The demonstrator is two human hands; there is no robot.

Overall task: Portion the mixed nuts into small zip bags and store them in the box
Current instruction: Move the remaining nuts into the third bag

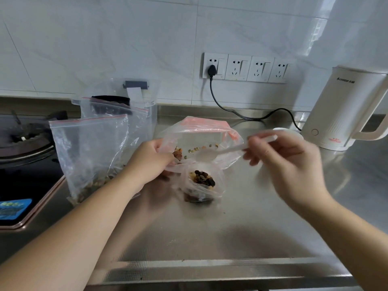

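My left hand grips the left edge of a large clear zip bag with a red seal, holding its mouth open; a few loose nuts lie inside it. My right hand pinches the handle of a clear plastic spoon whose bowl sits inside that bag. Just below stands a small open zip bag part filled with dark mixed nuts. At the left, filled small zip bags lean against a clear plastic box.
A black gas hob occupies the far left of the steel counter. A white electric kettle stands at the right, its black cord running to the wall sockets. A small white lid lies beside the kettle.
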